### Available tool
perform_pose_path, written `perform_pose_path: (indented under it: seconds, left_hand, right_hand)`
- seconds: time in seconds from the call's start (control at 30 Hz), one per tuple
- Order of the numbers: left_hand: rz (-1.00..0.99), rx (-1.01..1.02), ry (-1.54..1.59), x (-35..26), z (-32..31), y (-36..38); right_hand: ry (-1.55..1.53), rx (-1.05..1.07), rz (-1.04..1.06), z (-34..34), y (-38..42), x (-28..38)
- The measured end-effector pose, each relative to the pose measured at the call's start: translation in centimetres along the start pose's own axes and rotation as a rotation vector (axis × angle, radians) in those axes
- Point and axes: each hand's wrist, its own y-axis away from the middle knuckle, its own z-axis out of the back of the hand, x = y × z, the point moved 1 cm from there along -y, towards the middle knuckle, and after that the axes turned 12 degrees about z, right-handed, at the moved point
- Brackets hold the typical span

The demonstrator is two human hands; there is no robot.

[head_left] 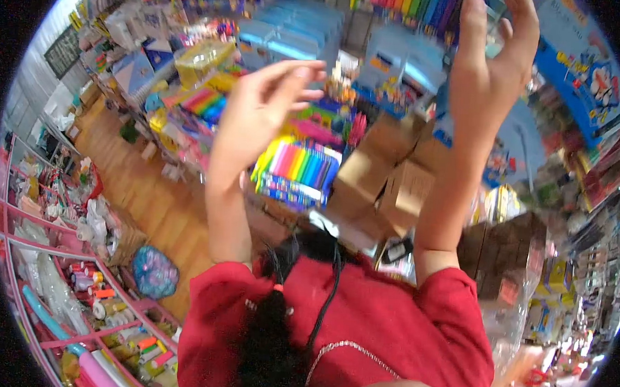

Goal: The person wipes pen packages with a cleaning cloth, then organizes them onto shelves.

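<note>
My left hand hovers in front of me with fingers loosely bent and apart. Nothing shows between them. Just below it lies a stack of rainbow-coloured pen packs in clear-fronted packaging. Raised higher and farther right is my right hand, its thumb and fingers spread. The thumb overlaps the edge of another row of rainbow pen packs at the top of the view. Part of the right hand's fingers runs toward the frame's upper edge.
Open brown cardboard boxes stand between my arms. Blue printed boxes line the shelf ahead, with a large blue package at upper right. Pink-edged shelving and a wooden floor lie left.
</note>
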Motion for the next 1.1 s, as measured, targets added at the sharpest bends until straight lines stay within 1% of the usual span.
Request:
perform_pose_path:
  seconds: [0.03,0.07,0.13,0.17,0.2,0.27,0.3,0.33,0.37,0.4,0.43,0.47,0.53,0.57,0.67,0.77,0.87,0.9,1.0,1.07,1.1]
  left_hand:
    - [0.046,-0.039,0.027,1.5,0.7,1.1]
    - [0.105,-0.086,0.044,3.6,1.4,1.8]
    - [0.141,-0.241,-0.165,10.1,2.7,1.7]
    - [0.177,-0.286,-0.374,13.0,3.0,1.8]
    - [0.204,-0.331,-0.584,15.8,3.2,1.8]
    - [0.186,-0.458,-0.927,21.5,2.9,1.7]
    - [0.307,-0.440,-0.991,22.6,2.3,1.4]
    - [0.282,-0.449,-1.014,24.4,2.0,1.0]
    - [0.277,-0.500,-1.066,26.0,1.4,1.1]
    - [0.263,-0.560,-1.123,27.1,1.1,0.8]
    - [0.333,-0.530,-1.121,27.5,0.8,0.9]
    - [0.312,-0.578,-1.076,28.0,0.7,0.9]
    - [0.300,-0.506,-0.983,27.1,1.2,0.9]
    - [0.344,-0.499,-0.960,26.8,1.2,0.8]
    - [0.251,-0.588,-0.985,25.8,1.0,1.4]
    - [0.476,-0.540,-0.900,22.5,0.5,2.5]
    - [0.510,-0.488,-0.872,21.0,1.3,4.0]
    - [0.447,-0.548,-0.913,21.5,1.7,4.7]
    - [0.461,-0.489,-0.895,18.5,2.9,7.5]
    - [0.455,-0.433,-0.773,17.4,4.1,9.7]
    - [0.417,-0.429,-0.723,17.2,4.9,10.8]
  right_hand:
    - [-0.041,0.052,-0.012,1.1,2.2,1.2]
    - [-0.170,0.044,0.002,1.7,5.0,1.7]
    - [-0.515,0.039,-0.185,2.1,9.2,3.2]
    - [-0.495,0.133,-0.281,2.8,11.1,3.8]
    - [-0.452,0.205,-0.292,3.3,12.7,3.7]
    - [-0.431,0.254,-0.523,4.1,15.8,3.7]
    - [-0.473,0.240,-0.628,4.4,16.3,4.1]
    - [-0.513,0.223,-0.731,5.0,16.5,4.7]
    - [-0.552,0.204,-0.834,5.7,16.8,5.3]
    - [-0.545,0.227,-0.846,6.3,17.3,5.6]
    - [-0.544,0.241,-0.849,6.7,17.7,5.5]
    - [-0.539,0.256,-0.850,6.9,18.1,5.5]
    - [-0.564,0.235,-0.880,7.2,18.6,5.8]
    - [-0.565,0.225,-0.890,7.2,18.7,5.8]
    - [-0.561,0.233,-0.910,7.7,19.2,6.1]
    - [-0.557,0.244,-0.909,7.9,19.4,6.1]
    - [-0.578,0.240,-0.936,7.7,19.7,6.2]
    - [-0.590,0.236,-0.946,7.5,19.9,6.2]
    - [-0.629,0.254,-0.994,6.8,20.1,6.6]
    - [-0.632,0.231,-1.012,6.4,20.2,6.7]
    - [-0.630,0.217,-1.022,6.3,20.3,6.8]
